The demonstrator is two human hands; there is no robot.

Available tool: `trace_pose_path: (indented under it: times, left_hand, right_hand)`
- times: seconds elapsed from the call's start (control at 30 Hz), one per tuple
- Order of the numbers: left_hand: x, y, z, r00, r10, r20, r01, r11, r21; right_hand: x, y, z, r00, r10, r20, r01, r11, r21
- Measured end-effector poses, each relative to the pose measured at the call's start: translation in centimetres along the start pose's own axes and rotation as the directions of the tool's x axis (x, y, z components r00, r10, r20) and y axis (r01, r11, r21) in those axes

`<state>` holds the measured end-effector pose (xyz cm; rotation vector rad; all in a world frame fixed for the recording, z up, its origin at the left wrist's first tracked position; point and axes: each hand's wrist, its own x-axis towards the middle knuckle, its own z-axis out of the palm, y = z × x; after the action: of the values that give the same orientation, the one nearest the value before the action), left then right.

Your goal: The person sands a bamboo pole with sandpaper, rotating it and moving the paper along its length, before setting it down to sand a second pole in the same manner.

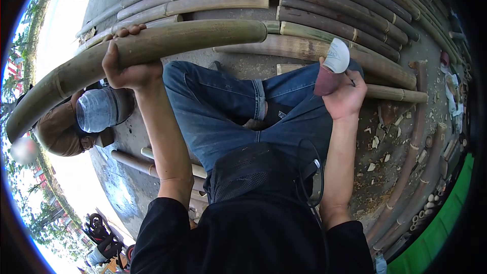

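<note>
My left hand (pixel 134 73) is wrapped round a thick green-brown bamboo pole (pixel 208 36), raised above my crossed legs. The pole slants down to the left, and its pale cut end is at the right. In my right hand (pixel 346 96) is a curled piece of sandpaper (pixel 336 57), dark red on one side and white with print on the other. It is apart from the pole, over my right knee. Some of the right fingers are hidden behind the sandpaper.
Split bamboo lengths (pixel 324 18) lie in rows across the ground ahead. A person (pixel 61 129) sits at the left near a clear plastic container (pixel 96 110). Wood chips (pixel 375 142) litter the floor at the right, beside more poles (pixel 413 147) and a green panel (pixel 436 233).
</note>
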<state>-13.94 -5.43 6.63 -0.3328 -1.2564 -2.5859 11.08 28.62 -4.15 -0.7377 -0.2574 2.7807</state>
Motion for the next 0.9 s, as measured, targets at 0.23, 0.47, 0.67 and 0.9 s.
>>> trace_pose_path:
  times: [0.23,0.47,0.67,0.9]
  left_hand:
    - [-4.2,-9.3,-0.3,0.998,0.016,0.053,-0.018,0.999,0.045]
    - [-5.5,-11.8,0.1,0.983,0.085,0.162,-0.115,0.975,0.191]
    - [-4.7,-12.0,-1.2,0.984,0.087,0.158,-0.123,0.964,0.237]
    - [-4.6,-12.0,-1.9,0.996,0.084,-0.004,-0.081,0.968,0.238]
  right_hand:
    - [0.6,6.7,0.9,0.993,-0.076,-0.095,0.008,0.82,-0.572]
    - [8.2,7.2,-1.6,0.881,-0.474,0.003,0.291,0.536,-0.793]
    - [14.5,11.7,-2.4,0.795,-0.472,0.382,0.176,-0.423,-0.889]
    - [20.1,14.9,-3.8,0.905,-0.23,0.359,0.174,-0.569,-0.804]
